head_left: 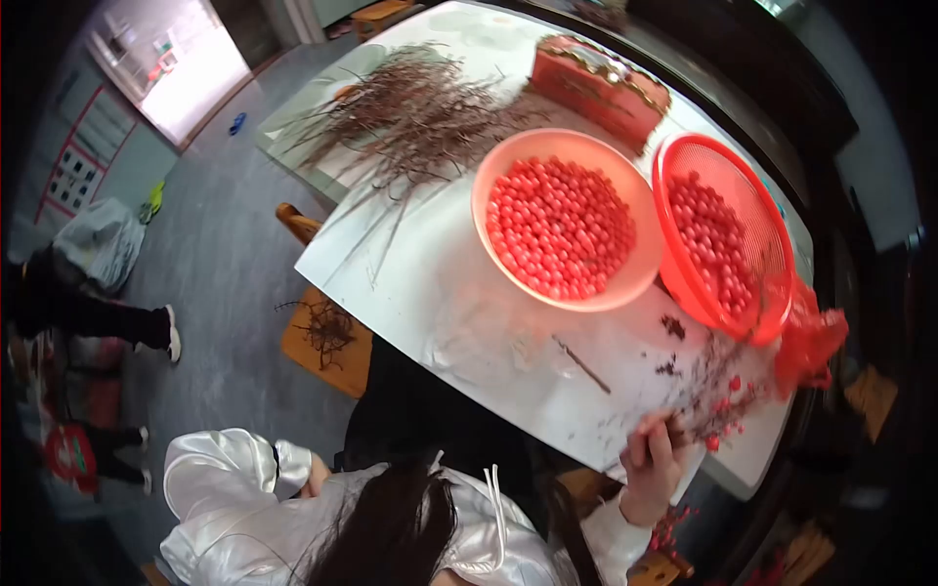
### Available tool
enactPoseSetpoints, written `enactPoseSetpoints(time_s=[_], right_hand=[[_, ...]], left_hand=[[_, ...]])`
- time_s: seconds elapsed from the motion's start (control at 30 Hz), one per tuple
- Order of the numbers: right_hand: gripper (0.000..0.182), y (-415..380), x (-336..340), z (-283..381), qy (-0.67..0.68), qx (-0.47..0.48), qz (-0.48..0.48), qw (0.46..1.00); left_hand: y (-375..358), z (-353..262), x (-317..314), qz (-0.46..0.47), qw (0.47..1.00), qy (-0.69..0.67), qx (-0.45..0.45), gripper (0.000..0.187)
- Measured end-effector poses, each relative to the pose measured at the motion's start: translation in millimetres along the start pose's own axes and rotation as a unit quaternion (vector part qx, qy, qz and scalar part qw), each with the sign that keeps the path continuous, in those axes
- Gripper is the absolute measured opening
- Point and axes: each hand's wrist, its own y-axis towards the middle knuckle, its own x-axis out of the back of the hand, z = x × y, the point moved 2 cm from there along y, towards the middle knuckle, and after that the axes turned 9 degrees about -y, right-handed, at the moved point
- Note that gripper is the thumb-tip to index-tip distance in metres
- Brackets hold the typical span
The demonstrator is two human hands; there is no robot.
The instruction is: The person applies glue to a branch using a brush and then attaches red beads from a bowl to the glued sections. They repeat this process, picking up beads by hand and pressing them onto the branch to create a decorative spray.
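At the table's near right edge, my right hand [653, 464] is closed, its fingers curled around the stems of a berry branch [723, 415] with thin dark twigs and a few red berries. My left hand [319, 476] is low by my body on the left, below the white cuff; only a small part shows and its fingers are hidden. Beyond my right hand stand a pale pink bowl [637, 278] full of round red berries [562, 230] and a red mesh basket [772, 244] with more berries [711, 239] in it.
Bare twigs [410, 117] are heaped on the table's far left, beside a pink tissue box [598, 93]. A thin stick [581, 364] lies near me, and a red plastic bag [813, 337] is at right. Twigs lie on a wooden stool [327, 342]; people stand at left.
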Motion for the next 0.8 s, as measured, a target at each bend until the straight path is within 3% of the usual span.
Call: enactPoseSetpoints(time_s=[0.03,0.17,0.23,0.27,0.3,0.4,0.47,0.5,0.67,0.8], right_hand=[[0.012,2,-11,-1,-0.012,-0.010,-0.003,1.000],[0.017,9,-52,-12,-0.020,0.003,0.150,0.988],[0.020,11,-73,-19,-0.029,0.008,0.211,0.977],[0.021,10,-82,-24,-0.042,-0.003,0.224,0.974],[0.022,11,-91,-29,-0.056,-0.013,0.240,0.969],[0.028,14,-115,-38,-0.038,-0.021,0.262,0.964],[0.028,17,-119,-48,-0.040,-0.024,0.277,0.960],[0.029,18,-123,-51,-0.043,-0.023,0.278,0.959],[0.034,14,-135,-61,-0.047,-0.043,0.315,0.947],[0.036,15,-139,-70,-0.052,-0.030,0.302,0.951]], left_hand=[[-2,2,4,0.009,1.000,-0.012,0.014,0.027],[-49,-35,33,0.021,0.997,-0.045,0.058,0.028],[-130,-116,36,-0.161,0.978,-0.027,-0.127,0.023],[-150,-138,32,-0.255,0.928,-0.002,-0.270,0.023],[-162,-157,25,-0.309,0.878,-0.066,-0.359,0.020],[-172,-198,18,-0.446,0.694,-0.162,-0.541,0.019],[-167,-225,20,-0.423,0.590,-0.214,-0.653,0.026],[-161,-231,25,-0.384,0.594,-0.214,-0.673,0.036],[-141,-245,30,-0.318,0.628,-0.250,-0.664,0.044],[-132,-237,29,-0.332,0.595,-0.323,-0.657,0.044]])
